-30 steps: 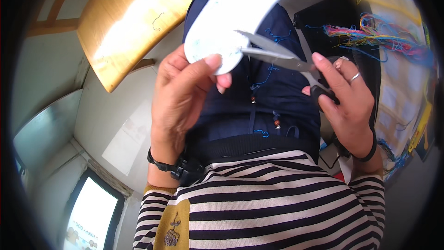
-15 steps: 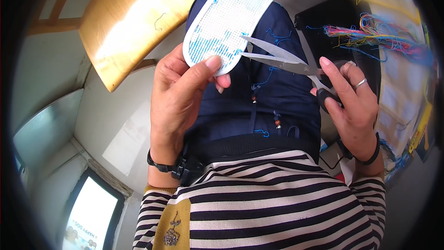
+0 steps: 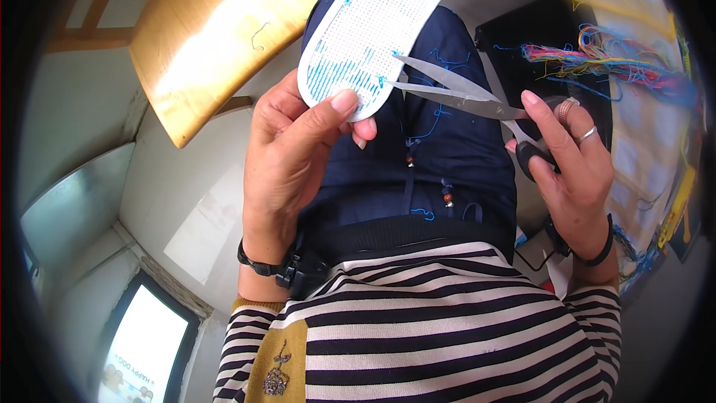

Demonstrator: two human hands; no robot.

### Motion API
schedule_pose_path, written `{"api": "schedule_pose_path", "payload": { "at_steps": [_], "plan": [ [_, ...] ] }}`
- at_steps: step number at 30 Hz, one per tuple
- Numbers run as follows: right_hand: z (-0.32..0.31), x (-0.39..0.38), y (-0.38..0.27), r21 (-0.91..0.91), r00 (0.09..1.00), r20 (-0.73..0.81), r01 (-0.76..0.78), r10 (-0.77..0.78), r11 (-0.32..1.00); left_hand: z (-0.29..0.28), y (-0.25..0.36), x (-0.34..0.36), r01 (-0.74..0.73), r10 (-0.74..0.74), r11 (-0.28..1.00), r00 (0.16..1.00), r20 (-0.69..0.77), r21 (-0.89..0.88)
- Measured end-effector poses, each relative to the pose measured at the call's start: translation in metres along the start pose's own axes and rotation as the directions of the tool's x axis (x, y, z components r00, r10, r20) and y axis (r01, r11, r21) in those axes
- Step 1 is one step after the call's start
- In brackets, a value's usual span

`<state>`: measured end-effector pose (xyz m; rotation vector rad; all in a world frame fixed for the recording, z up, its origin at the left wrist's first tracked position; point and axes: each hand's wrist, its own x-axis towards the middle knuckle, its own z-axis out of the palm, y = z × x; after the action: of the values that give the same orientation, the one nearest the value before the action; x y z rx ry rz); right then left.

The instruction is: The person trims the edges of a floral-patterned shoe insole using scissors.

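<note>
Left hand (image 3: 287, 138), fingers clamped on the blue-stitched end of a white insole (image 3: 380, 26) above navy trousers (image 3: 466, 153); right hand (image 3: 576, 151), fingers clamped on scissors (image 3: 477, 105), blades spread near the insole's edge.

Seemingly a home room, wooden seat (image 3: 216, 45), bundle of coloured threads (image 3: 597, 58), blue-stitched white insole (image 3: 384, 19)

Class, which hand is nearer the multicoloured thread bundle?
Right: the right hand holding scissors is below the bundle in view; the left hand holding an insole is farther left.
</note>
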<state>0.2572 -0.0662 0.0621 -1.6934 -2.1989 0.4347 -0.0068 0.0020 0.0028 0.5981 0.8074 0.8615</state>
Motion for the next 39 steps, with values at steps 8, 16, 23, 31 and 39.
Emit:
{"api": "schedule_pose_path", "payload": {
  "at_steps": [8,16,23,31,39],
  "plan": [
    [-0.002,0.003,-0.004,-0.043,0.997,0.054,0.051,-0.048,0.998,0.000,0.000,0.001,-0.005,0.005,0.999,1.000,0.009,0.040],
    [-0.002,0.001,0.001,0.070,0.999,0.046,-0.010,0.007,0.998,-0.002,-0.001,0.001,-0.014,0.014,0.999,1.000,0.003,0.030],
    [0.037,0.023,0.009,0.693,0.935,-0.122,-0.159,0.332,0.704,0.006,-0.004,0.006,-0.018,0.018,1.000,0.999,-0.034,0.014],
    [0.049,0.065,0.000,0.514,0.998,-0.049,0.056,-0.036,0.856,-0.011,-0.016,0.005,0.469,-0.295,0.717,0.875,0.385,-0.516],
    [0.063,0.077,-0.004,0.493,0.992,0.129,-0.065,0.001,0.868,-0.016,-0.026,0.004,0.518,-0.446,0.545,0.845,0.295,-0.660]
  ]
}}
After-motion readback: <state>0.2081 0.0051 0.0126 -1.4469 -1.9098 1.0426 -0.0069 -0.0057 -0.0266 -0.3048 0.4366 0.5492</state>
